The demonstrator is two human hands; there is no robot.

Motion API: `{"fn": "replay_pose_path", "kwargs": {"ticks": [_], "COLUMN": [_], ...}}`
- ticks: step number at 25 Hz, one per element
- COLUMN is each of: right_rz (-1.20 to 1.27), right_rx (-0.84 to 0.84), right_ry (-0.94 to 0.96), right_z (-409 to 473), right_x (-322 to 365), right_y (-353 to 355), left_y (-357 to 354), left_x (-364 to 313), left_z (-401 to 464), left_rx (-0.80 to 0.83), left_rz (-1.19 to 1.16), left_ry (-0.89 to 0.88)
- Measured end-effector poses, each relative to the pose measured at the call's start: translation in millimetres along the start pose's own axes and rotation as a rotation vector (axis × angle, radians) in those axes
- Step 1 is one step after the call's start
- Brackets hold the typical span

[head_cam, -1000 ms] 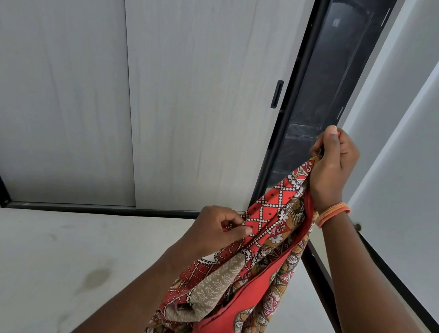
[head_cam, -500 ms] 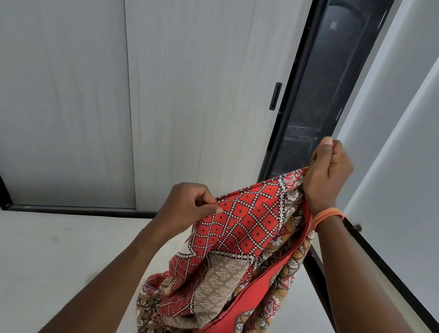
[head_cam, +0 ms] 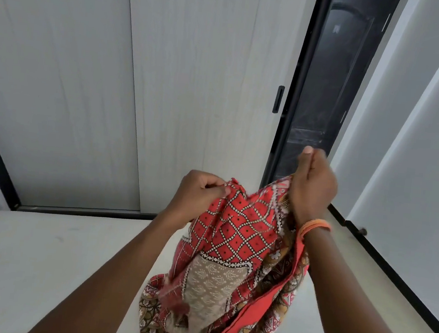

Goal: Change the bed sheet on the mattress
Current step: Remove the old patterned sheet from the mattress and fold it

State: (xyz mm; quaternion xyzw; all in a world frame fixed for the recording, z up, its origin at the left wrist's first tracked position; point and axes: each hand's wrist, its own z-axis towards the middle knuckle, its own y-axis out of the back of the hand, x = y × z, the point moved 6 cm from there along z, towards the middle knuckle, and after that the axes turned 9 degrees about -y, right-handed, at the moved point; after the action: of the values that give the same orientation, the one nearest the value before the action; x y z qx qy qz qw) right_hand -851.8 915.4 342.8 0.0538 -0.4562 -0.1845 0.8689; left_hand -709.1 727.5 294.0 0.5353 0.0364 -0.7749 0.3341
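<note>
Currently both hands hold the bed sheet (head_cam: pixel 231 249) bunched above the bare mattress (head_cam: pixel 39 269). Left hand (head_cam: pixel 199 194): grip closed, pinching a fold of the red diamond-print edge. Right hand (head_cam: pixel 313 189): fingers curled around a gathered edge held higher, orange bangle (head_cam: pixel 315 226) at the wrist.

Risk: the cloth is twisted on itself, so spreading from here could open it skewed or inside out if neither pinch is on a true corner; which part each hand holds is probably hem, hard to confirm.

Material: thin, limp printed cotton-like weave, red lattice with beige paisley panel and floral border. Mattress is pale, smooth, faintly marked. Behind stands a grey wardrobe door (head_cam: pixel 194 82).
</note>
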Motion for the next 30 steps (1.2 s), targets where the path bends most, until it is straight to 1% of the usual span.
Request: {"fn": "replay_pose_path", "kwargs": {"ticks": [1,3,4,5,6,7,8,11,12,13,15,16,17,18,19,21,22,23,25,27,29,30], "right_rz": [0.071,0.343,0.462,0.512,0.487,0.408,0.289,-0.11,-0.176,-0.204,-0.182,-0.146,-0.108,-0.074,-0.049,-0.022,-0.024,-0.04,-0.118,-0.264,-0.41,-0.446], "right_rx": [0.111,0.341,0.388,0.401,0.406,0.41,0.403,0.314,0.29,0.264,0.201,0.176,0.158,0.143,0.124,0.074,0.06,0.053,0.034,0.041,0.067,0.072], "right_ry": [0.048,0.038,0.011,0.012,0.061,0.153,0.273,0.637,0.724,0.78,0.785,0.76,0.737,0.721,0.711,0.693,0.677,0.654,0.609,0.554,0.489,0.467], "right_z": [-20,-61,-72,-76,-75,-72,-70,-61,-56,-49,-27,-16,-6,1,8,18,23,28,35,40,41,43], "right_x": [12,32,37,38,38,38,39,41,44,48,54,57,58,59,59,54,50,45,28,6,-15,-21], "right_y": [-13,-38,-44,-46,-47,-45,-43,-36,-34,-29,-15,-6,3,10,18,35,42,48,57,54,44,37], "left_y": [-6,-21,-26,-27,-24,-20,-16,-19,-22,-23,-28,-35,-44,-53,-62,-78,-81,-78,-59,-32,-11,-1], "left_x": [-12,-40,-50,-55,-57,-56,-55,-54,-54,-49,-31,-20,-6,7,18,32,37,43,47,37,6,-13], "left_z": [5,10,11,12,12,12,12,10,10,10,8,5,2,-1,-4,-5,-1,6,25,45,60,65], "left_rx": [-0.009,0.046,0.075,0.089,0.098,0.11,0.138,0.245,0.271,0.3,0.414,0.503,0.575,0.612,0.613,0.546,0.493,0.431,0.292,0.147,0.067,0.043], "left_rz": [0.017,0.088,0.117,0.127,0.122,0.121,0.136,0.256,0.264,0.223,0.083,0.079,0.147,0.232,0.306,0.385,0.371,0.321,0.168,0.124,0.2,0.255], "left_ry": [-0.04,-0.15,-0.188,-0.206,-0.204,-0.196,-0.196,-0.239,-0.241,-0.21,-0.086,-0.055,-0.06,-0.078,-0.106,-0.187,-0.209,-0.199,-0.117,-0.118,-0.184,-0.23]}}
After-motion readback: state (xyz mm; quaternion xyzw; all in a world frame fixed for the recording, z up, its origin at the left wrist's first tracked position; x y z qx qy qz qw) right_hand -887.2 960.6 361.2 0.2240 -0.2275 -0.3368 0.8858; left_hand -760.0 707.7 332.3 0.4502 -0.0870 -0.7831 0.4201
